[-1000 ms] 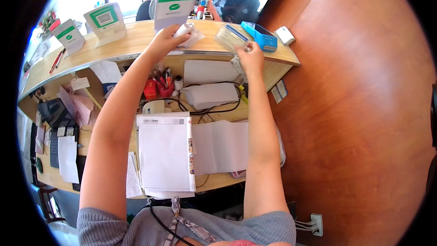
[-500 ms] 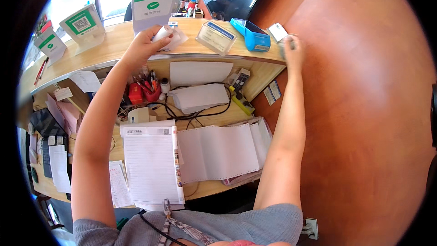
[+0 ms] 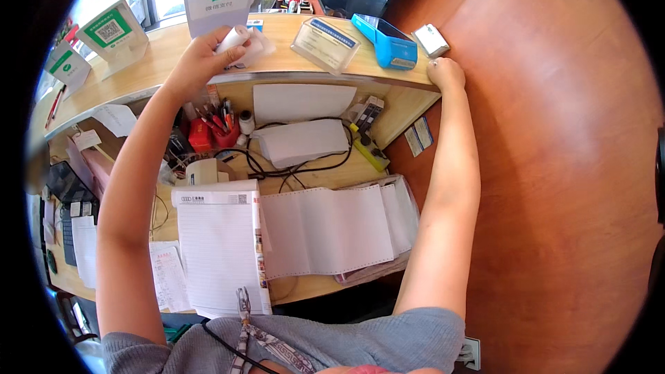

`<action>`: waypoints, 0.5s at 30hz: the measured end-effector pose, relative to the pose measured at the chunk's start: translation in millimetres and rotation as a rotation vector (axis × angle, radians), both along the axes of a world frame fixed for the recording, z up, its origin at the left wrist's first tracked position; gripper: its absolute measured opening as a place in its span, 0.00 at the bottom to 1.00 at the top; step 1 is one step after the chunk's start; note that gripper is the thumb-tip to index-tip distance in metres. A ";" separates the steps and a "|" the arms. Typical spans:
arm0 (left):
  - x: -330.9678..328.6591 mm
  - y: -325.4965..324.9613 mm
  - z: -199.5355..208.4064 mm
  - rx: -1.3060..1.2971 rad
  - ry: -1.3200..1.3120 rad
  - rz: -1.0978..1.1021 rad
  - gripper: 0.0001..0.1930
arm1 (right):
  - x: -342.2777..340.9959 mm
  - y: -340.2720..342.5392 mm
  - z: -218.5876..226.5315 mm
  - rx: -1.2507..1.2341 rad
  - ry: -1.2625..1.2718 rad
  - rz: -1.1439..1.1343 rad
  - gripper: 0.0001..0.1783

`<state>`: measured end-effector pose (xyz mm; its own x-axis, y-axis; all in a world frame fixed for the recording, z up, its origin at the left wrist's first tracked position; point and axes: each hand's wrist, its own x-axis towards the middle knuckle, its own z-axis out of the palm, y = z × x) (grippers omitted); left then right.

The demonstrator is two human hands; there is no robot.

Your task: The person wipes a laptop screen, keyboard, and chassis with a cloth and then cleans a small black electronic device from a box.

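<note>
My left hand [image 3: 201,62] is at the raised counter, its fingers wrapped round a small white paper roll [image 3: 233,39]. Crumpled clear wrapping [image 3: 258,47] lies beside the roll, against my fingertips. At the counter's right end my right hand [image 3: 447,75] is closed into a fist, and whatever it holds is hidden. Just beyond that fist lies a small white box [image 3: 431,41]. A blue handheld card terminal [image 3: 389,47] stands left of the box. Between my hands, a clear plastic card holder [image 3: 325,46] leans on the counter.
Green-and-white payment signs [image 3: 216,1] stand along the counter's far left. On the lower desk are a lined notepad [image 3: 218,249], perforated paper [image 3: 332,228], a red pen cup [image 3: 225,135] and black cables [image 3: 298,170]. A brown surface [image 3: 554,166] extends on the right.
My right hand, blurred before with its fingers by the white box, is now a still fist slightly below it. My left hand keeps the roll, now tilted more. The view has shifted slightly.
</note>
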<state>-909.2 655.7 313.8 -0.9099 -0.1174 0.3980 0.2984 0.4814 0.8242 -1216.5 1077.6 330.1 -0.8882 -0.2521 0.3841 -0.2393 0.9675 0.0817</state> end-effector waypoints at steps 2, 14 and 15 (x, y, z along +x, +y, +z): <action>-1.4 4.9 1.1 -0.009 0.011 0.006 0.19 | 0.4 8.8 2.3 0.005 -0.016 0.036 0.22; -7.5 -5.4 -7.3 0.008 0.020 -0.004 0.18 | 85.9 -21.0 -15.5 -0.190 0.179 -0.052 0.19; -4.1 -0.7 -7.6 0.096 0.042 -0.049 0.18 | 92.8 -29.6 -6.1 -0.171 0.114 0.021 0.19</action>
<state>-913.3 655.1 306.1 -0.8983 -0.1122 0.4248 0.3548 0.3850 0.8520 -1123.7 1048.0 324.0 -0.8315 -0.1923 0.5211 -0.2581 0.9645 -0.0560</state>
